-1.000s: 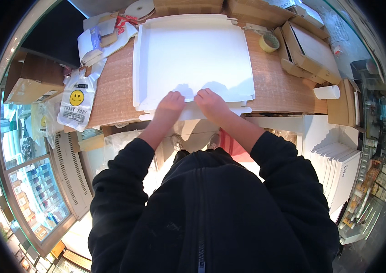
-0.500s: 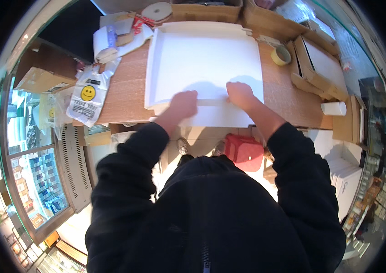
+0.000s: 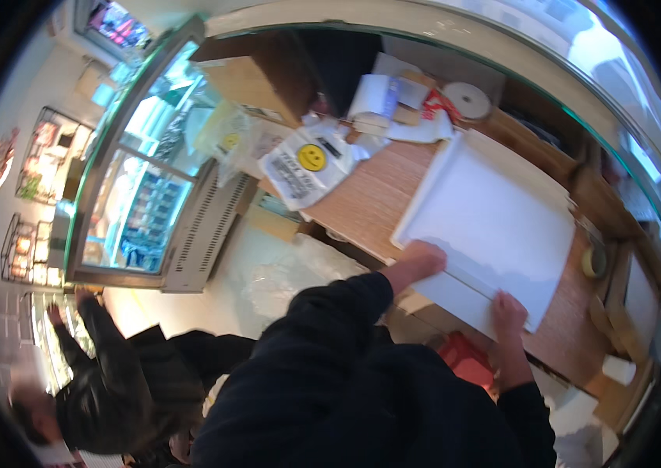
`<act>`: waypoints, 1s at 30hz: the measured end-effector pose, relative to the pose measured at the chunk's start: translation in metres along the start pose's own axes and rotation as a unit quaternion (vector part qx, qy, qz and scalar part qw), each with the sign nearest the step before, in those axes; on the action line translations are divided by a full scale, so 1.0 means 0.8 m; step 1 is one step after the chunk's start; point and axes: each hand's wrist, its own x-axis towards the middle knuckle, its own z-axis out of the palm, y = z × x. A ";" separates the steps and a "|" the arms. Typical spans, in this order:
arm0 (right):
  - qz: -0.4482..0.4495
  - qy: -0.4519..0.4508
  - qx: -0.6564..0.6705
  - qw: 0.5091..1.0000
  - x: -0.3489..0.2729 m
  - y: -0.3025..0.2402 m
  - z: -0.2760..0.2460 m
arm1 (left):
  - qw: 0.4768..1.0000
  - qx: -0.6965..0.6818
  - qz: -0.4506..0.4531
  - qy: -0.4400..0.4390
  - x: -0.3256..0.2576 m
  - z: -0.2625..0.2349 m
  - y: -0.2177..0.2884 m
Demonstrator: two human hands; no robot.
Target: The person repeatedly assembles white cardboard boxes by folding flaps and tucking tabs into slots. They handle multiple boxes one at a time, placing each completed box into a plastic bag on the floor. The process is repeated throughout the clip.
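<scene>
A large white card box blank with creased, partly raised edges lies flat on the wooden table. Along its near side a flap reaches past the table's front edge. My left hand is closed at the near left part of this flap's fold. Farther right on that fold my right hand is closed too, fingers curled at the card. The fingertips of both hands are hidden from view.
A white plastic bag with a yellow smiley, papers and a white roll lie beyond on the left. Tape and brown cartons are at right. Another person is at lower left, near a glass display case.
The view has turned leftward, so the table now appears tilted and another person shows at lower left. Both hands stay closed along the near fold of the white card.
</scene>
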 end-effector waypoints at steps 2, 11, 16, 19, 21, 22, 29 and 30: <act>0.075 -0.056 -0.031 0.995 -0.012 0.030 0.006 | 0.998 -0.041 -0.042 0.014 -0.004 -0.004 -0.010; 0.452 0.108 0.512 0.722 0.011 0.089 -0.004 | 0.944 -0.198 -0.224 0.142 0.009 -0.024 0.001; 0.520 0.072 0.540 0.658 0.038 0.061 -0.038 | 0.978 -0.128 -0.008 0.162 0.008 0.007 0.039; 0.450 0.015 0.459 0.766 0.045 0.087 -0.076 | 0.973 -0.011 0.179 0.146 0.011 0.035 0.071; 0.419 -0.006 0.423 0.803 0.047 0.110 -0.101 | 0.981 0.049 0.160 0.098 0.021 0.039 0.079; 0.437 -0.008 0.440 0.784 0.050 0.118 -0.112 | 0.980 0.053 0.170 0.092 0.026 0.035 0.080; 0.298 -0.122 0.719 0.616 0.061 0.092 -0.181 | 0.921 -0.015 0.348 0.171 -0.013 -0.046 0.102; 0.289 -0.139 0.768 0.554 0.054 0.089 -0.191 | 0.925 -0.009 0.353 0.138 -0.024 -0.059 0.101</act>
